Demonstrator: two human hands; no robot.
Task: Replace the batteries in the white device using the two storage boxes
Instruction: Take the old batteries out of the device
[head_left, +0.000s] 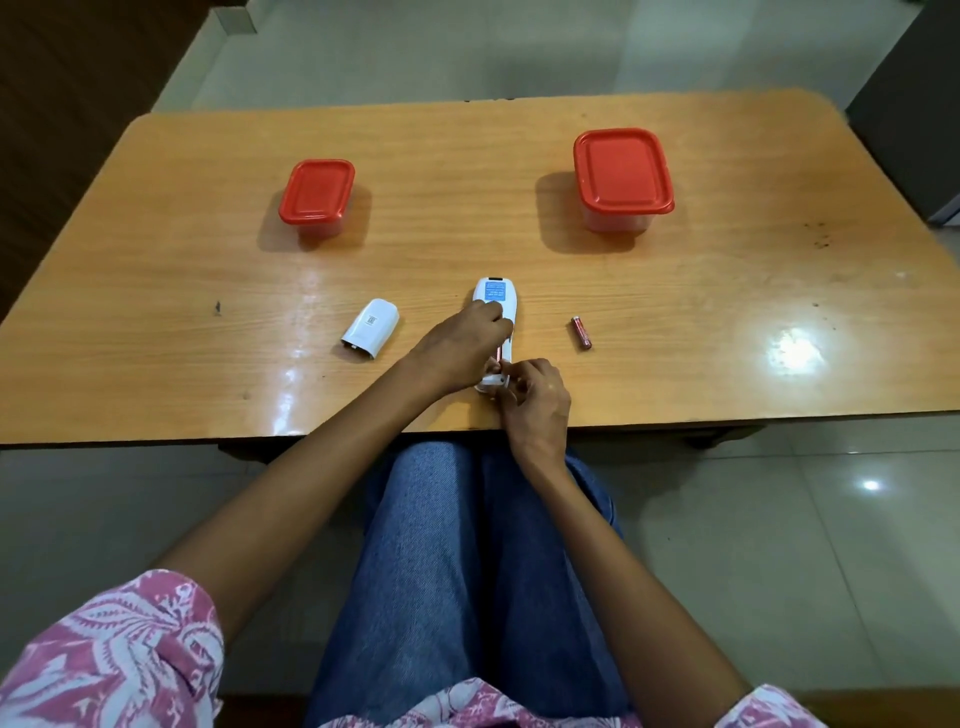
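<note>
The white device (496, 296) lies face down near the table's front edge, with a blue label on its back and its battery bay uncovered. My left hand (460, 345) presses down on its middle. My right hand (530, 397) pinches at its near end, where a reddish battery (500, 354) shows in the bay. The white battery cover (370, 327) lies loose to the left. A second red battery (582, 333) rests on the wood to the right. Two storage boxes with red lids stand further back, a small one (317, 192) on the left and a larger one (622, 174) on the right, both closed.
The wooden table (156, 291) has its front edge just behind my right wrist. My knees in blue jeans sit under it. Tiled floor lies all around, and a dark cabinet stands at the far right.
</note>
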